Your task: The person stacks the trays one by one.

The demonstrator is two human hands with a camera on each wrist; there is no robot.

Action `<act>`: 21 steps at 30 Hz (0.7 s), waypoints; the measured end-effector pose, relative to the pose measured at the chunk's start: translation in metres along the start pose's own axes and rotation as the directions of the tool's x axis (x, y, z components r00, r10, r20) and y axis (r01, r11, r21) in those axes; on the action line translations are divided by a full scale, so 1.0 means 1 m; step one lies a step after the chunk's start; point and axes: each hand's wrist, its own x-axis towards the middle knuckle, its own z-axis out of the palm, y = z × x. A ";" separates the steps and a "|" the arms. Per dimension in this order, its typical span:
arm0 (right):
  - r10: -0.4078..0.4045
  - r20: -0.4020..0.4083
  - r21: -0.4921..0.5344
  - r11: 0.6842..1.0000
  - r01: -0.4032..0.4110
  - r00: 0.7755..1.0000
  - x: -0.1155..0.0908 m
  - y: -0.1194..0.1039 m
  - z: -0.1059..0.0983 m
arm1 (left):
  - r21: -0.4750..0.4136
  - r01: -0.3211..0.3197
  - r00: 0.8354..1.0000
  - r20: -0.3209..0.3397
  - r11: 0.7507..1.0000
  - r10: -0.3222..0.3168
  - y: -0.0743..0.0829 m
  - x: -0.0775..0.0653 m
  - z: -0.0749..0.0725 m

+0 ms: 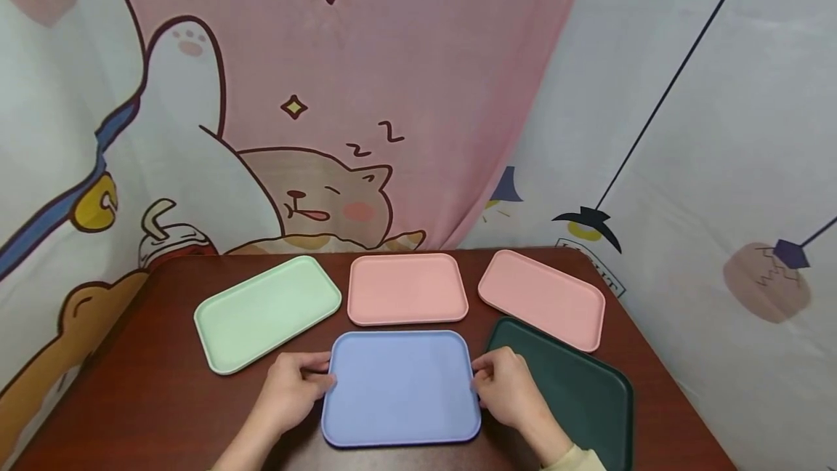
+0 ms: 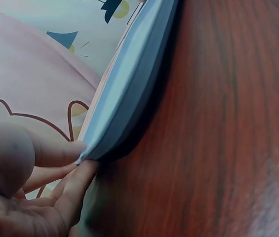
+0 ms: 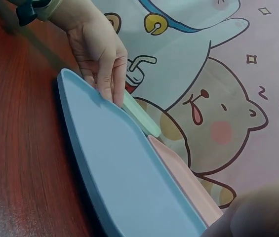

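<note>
A blue rectangular tray (image 1: 400, 387) with a low rim and rounded corners is close over the front middle of the table. At its left edge, my left hand (image 1: 288, 387) pinches the rim between thumb and fingers. My right hand (image 1: 510, 389) grips the opposite short edge, fingers bent at the rim. The left wrist view has the thumb on top of the tray's edge (image 2: 122, 98) and fingers beneath, with dark shadow along its underside. In the right wrist view the tray (image 3: 124, 163) appears from its right end, and part of my right hand (image 3: 265, 217) fills the lower corner.
Behind the blue tray lie a light green tray (image 1: 268, 315) at left, a pink tray (image 1: 408, 289) in the middle and another pink tray (image 1: 543, 300) at right. A dark green tray (image 1: 575, 402) lies right, partly behind my right hand. A cartoon-printed curtain (image 1: 425, 57) hangs behind the brown table (image 1: 131, 413).
</note>
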 end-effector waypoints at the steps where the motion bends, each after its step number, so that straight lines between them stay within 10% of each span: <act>1: 0.002 0.006 0.006 1.000 -0.002 1.000 -0.001 0.001 -0.001 | -0.001 -0.001 1.000 0.002 1.000 0.001 0.000 0.000 -0.001; 12: 0.101 0.020 0.104 0.989 -0.102 0.995 -0.015 0.012 -0.039 | 0.150 -0.101 0.994 -0.030 0.983 0.107 0.020 0.003 -0.014; 21: 0.237 0.020 0.208 0.949 -0.236 0.971 -0.028 0.038 -0.087 | 0.105 -0.172 0.984 0.052 0.979 0.168 0.053 0.003 0.013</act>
